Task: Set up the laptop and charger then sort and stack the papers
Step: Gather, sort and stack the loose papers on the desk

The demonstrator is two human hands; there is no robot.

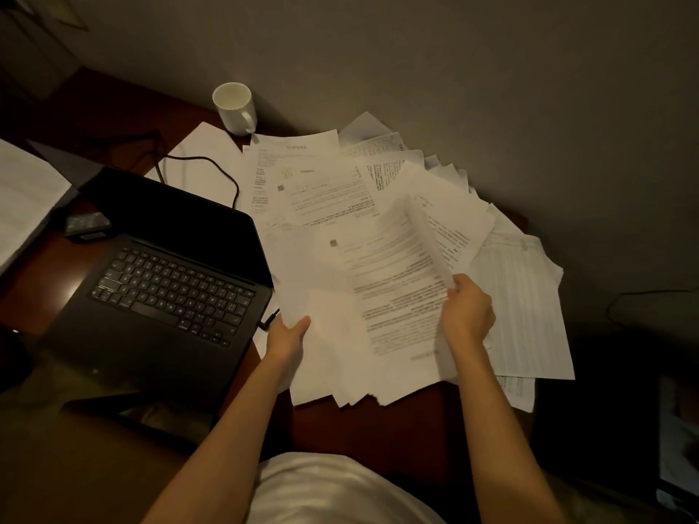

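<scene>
Two hands worked over a spread of papers (325, 191) on the dark wooden desk (397, 421). The left hand (287, 340) gripped the lower left edge of a loose sheaf (340, 334), thumb lying across the top sheet and the other fingers hidden beneath it. The right hand (467, 315) pinched the near edge of a printed page (401, 274), which curved upward from the sheaf; its fingers were curled round that edge. The page was blurred, its text unreadable.

Beyond both hands, more printed sheets fanned out toward the wall, overlapping one another. To the right of the right hand lay a sheet with faint ruled tables (525, 296), partly hanging over the desk's edge.

To the left of the left hand stood the open black laptop (166, 281), its screen dark and its keyboard facing the person. A small plug (269, 320) sat at the laptop's right side, just beside the left hand; whether it was seated in the port could not be told. A black cable (212, 162) looped over a blank sheet behind the screen. A dark charger brick (87, 225) lay farther left, near the hinge. A white mug (234, 107) stood upright well beyond the left hand, near the wall, touching the far corner of the papers.
</scene>
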